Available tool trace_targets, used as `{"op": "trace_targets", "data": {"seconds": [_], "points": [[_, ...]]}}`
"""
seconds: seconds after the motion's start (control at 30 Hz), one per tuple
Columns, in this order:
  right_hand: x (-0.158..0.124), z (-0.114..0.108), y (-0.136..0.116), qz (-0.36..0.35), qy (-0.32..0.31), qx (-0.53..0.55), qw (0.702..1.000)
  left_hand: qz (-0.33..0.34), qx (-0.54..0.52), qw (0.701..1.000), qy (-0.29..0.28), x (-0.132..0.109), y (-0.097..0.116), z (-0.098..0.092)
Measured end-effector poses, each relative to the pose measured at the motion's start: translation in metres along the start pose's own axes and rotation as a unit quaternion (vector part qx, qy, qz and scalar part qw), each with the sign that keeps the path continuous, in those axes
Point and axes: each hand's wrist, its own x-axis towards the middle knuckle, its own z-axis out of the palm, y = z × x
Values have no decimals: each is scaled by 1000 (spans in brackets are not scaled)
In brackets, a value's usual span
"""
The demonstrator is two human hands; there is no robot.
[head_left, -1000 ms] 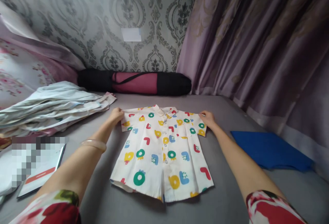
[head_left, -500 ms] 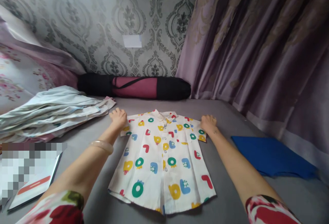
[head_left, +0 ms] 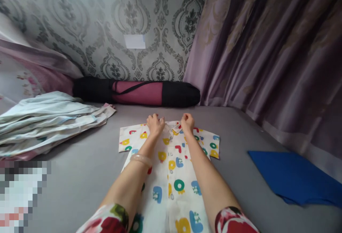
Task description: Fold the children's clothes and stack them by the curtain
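On the bed [head_left: 80, 169], two hands meet at a shirt [head_left: 173, 170] collar [head_left: 173, 127].
Left hand [head_left: 155, 123] and right hand [head_left: 187, 122] curl their fingers; grip on cloth unclear.

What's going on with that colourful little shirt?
A person has a small white shirt with bright shapes spread flat, front up, on a grey surface. Their left hand and right hand sit side by side at its collar; whether they pinch it is unclear. A pile of pale cloth lies to the left, a blue cloth to the right.
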Motion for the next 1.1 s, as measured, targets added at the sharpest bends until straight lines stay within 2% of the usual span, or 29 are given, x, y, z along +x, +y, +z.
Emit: {"op": "trace_targets", "data": {"seconds": [0.13, 0.27, 0.43, 0.6, 0.77, 0.93, 1.03, 1.1], "points": [[-1, 8, 24, -9, -12, 6, 1000, 3, -2, 1000, -5, 0, -21, 3], [4, 16, 29, -46, -37, -11, 998, -24, -12, 999, -25, 3, -17, 1], [4, 18, 26, -79, -53, -81, 992, -20, 4, 999, -30, 1, -11, 0], [10, 6, 24, -83, -101, -78, 988, -45, -23, 998, -43, 4, -11, -2], [22, -11, 25, -129, -201, -11, 971, -34, -16, 998, -50, 4, -11, -1], [28, -27, 26, -142, -246, 43, 958, -29, -19, 998, -49, 5, -13, -3], [28, -31, 28, -143, -251, 55, 956, 5, -41, 998, -42, 11, -17, -5], [28, -32, 29, -142, -261, 64, 953, 47, -81, 994, -57, 16, -21, -8]]}}
